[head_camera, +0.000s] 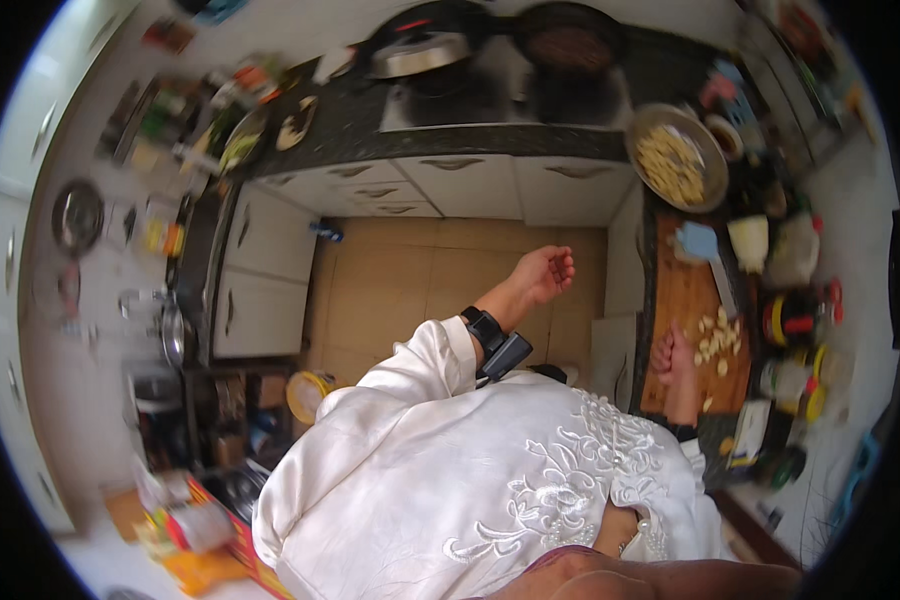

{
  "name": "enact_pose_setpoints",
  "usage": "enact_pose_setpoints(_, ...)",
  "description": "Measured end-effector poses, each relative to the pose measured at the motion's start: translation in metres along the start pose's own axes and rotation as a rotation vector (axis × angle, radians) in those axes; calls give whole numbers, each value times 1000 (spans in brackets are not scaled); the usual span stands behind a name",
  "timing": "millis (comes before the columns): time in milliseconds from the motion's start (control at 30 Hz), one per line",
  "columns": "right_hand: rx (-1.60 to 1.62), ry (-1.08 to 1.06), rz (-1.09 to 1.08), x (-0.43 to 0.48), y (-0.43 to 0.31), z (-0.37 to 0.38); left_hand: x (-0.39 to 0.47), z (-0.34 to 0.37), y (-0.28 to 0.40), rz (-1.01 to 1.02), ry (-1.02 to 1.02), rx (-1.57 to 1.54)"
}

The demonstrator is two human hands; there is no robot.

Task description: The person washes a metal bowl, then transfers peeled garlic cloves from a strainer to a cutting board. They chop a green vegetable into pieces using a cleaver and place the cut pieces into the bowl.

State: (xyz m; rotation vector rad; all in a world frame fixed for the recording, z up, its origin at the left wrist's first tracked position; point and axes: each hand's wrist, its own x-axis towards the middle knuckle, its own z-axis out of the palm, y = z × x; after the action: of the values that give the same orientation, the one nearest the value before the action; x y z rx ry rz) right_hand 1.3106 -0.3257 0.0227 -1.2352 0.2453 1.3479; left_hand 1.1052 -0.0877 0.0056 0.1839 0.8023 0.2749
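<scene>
My left hand (544, 274) hangs over the tiled floor, its fingers curled in, and nothing shows in them. A black band with a small device (497, 346) is strapped around that wrist. My right hand (673, 355), a little blurred, is curled over the left edge of a wooden cutting board (669, 289). No object is visible in it. Beside it on the board lie pale slices (712, 343), perhaps garlic. A knife blade (722, 289) rests along the board's far right side, close to a light blue object (696, 240).
Past the board stands a metal bowl (715, 180) of pale yellow pieces. Jars and bottles (784, 319) line the right wall. Ahead, a lidded pan (420, 56) and a dark wok (570, 45) stand on the stove. A sink tap (146, 300) and a yellow bucket (307, 396) are at left.
</scene>
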Motion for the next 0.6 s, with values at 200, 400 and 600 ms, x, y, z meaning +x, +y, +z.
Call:
enact_pose_setpoints(200, -223, -291, 95, 22, -2, 47, -61, -55, 24, 231, -27, -196)
enact_pose_setpoints(400, -218, -381, 149, 40, 50, 141, -151, -160, 50, 401, 37, -322)
enact_pose_setpoints(600, -374, -647, 205, 45, 135, 275, -259, -292, 71, 602, 121, -507)
